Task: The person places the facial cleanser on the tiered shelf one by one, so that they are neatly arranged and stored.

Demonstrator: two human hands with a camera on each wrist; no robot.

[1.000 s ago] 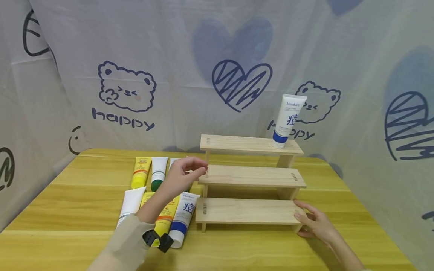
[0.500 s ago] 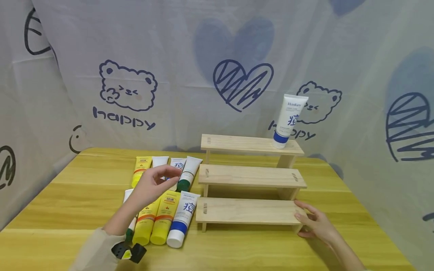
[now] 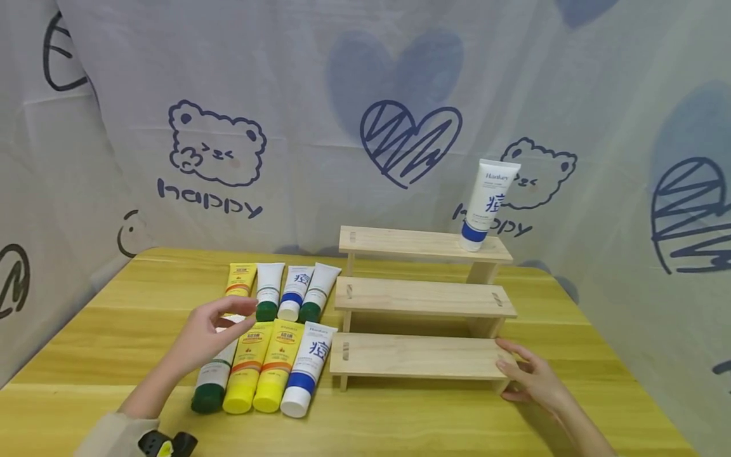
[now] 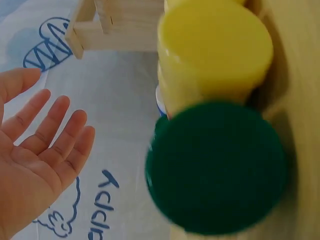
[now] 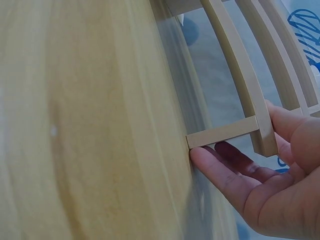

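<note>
My left hand (image 3: 207, 333) hovers over the left side of the tubes, fingers relaxed and holding nothing; its palm shows in the left wrist view. Under it lies a white tube with a green cap (image 3: 212, 381), partly covered by the hand. Beside that are two yellow tubes (image 3: 249, 365) and a white tube with a blue band (image 3: 308, 365). With thumb on the board and fingers against the leg, my right hand (image 3: 537, 381) grips the lowest step's right end on a three-step wooden display stand (image 3: 419, 355). A white-and-blue tube (image 3: 485, 200) stands cap down on the top step.
A back row holds a yellow tube (image 3: 241, 279), a green-capped white tube (image 3: 270, 289), a blue-banded tube (image 3: 295, 292) and another green-capped tube (image 3: 322, 289). All rest on the wooden table (image 3: 400, 425). Behind hangs a printed curtain (image 3: 308, 171).
My left hand has moved left and toward me, from the stand's middle step across the tubes, uncovering the back row. The right hand keeps its grip on the stand.
</note>
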